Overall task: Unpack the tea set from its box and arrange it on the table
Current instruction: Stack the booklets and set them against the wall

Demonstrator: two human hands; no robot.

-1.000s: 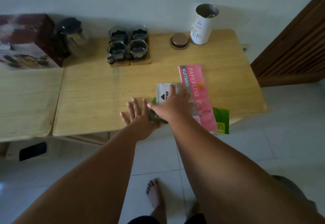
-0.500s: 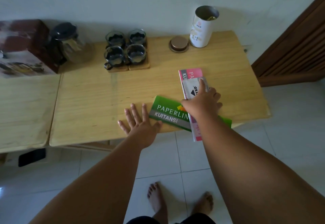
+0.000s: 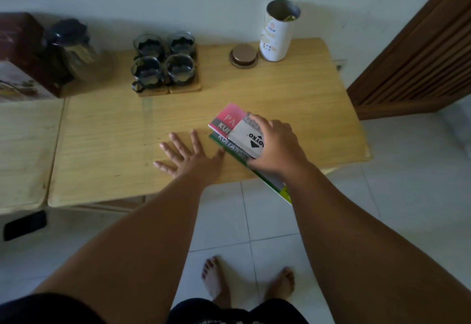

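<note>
Right hand [image 3: 276, 145] lies curled over a small grey pad [image 3: 246, 140], fingers along its far side and thumb at its near corner, pressing it on a pink receipt book [image 3: 228, 117] that sits on a green receipt book [image 3: 254, 168]. Left hand [image 3: 190, 157] rests flat on the bench [image 3: 114, 145], fingers spread wide, holding nothing, its thumb touching the green book's edge.

The green book's near end juts past the bench's front edge over the tiled floor [image 3: 254, 211]. Open bench surface stretches left of the left hand and between the books and the back row.

At the back stand four glass cups [image 3: 164, 62] in a two-by-two block on wooden coasters [image 3: 169, 89], one glass teapot [image 3: 74, 48] left of them, and the tea set box [image 3: 19, 56] at the far left. To the right are one round lid [image 3: 244, 55] and one open white tin [image 3: 279, 30].
</note>
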